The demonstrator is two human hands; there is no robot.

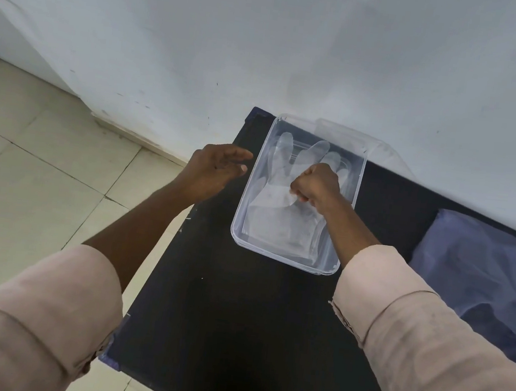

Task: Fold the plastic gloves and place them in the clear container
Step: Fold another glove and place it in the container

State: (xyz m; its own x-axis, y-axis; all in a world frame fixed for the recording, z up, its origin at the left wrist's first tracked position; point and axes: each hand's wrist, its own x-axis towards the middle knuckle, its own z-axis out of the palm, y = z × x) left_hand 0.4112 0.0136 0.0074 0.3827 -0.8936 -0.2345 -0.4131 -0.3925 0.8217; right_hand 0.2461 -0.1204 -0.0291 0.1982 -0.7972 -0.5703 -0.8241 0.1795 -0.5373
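A clear rectangular container (pixel 240 222) stands on the black table (pixel 234 322) near the wall. Inside it lies a thin see-through plastic glove (pixel 276 204), spread flat with its fingers pointing to the wall. My right hand (pixel 316 183) is over the middle of the container, closed in a fist and pinching the glove near its palm. My left hand (pixel 214 167) hovers just left of the container's rim, fingers loosely apart, holding nothing.
A heap of more clear plastic gloves (pixel 480 281) lies on the table at the right. The container's clear lid (pixel 386 149) leans behind it against the white wall (pixel 268 50). Left of the table is tiled floor (pixel 24 183).
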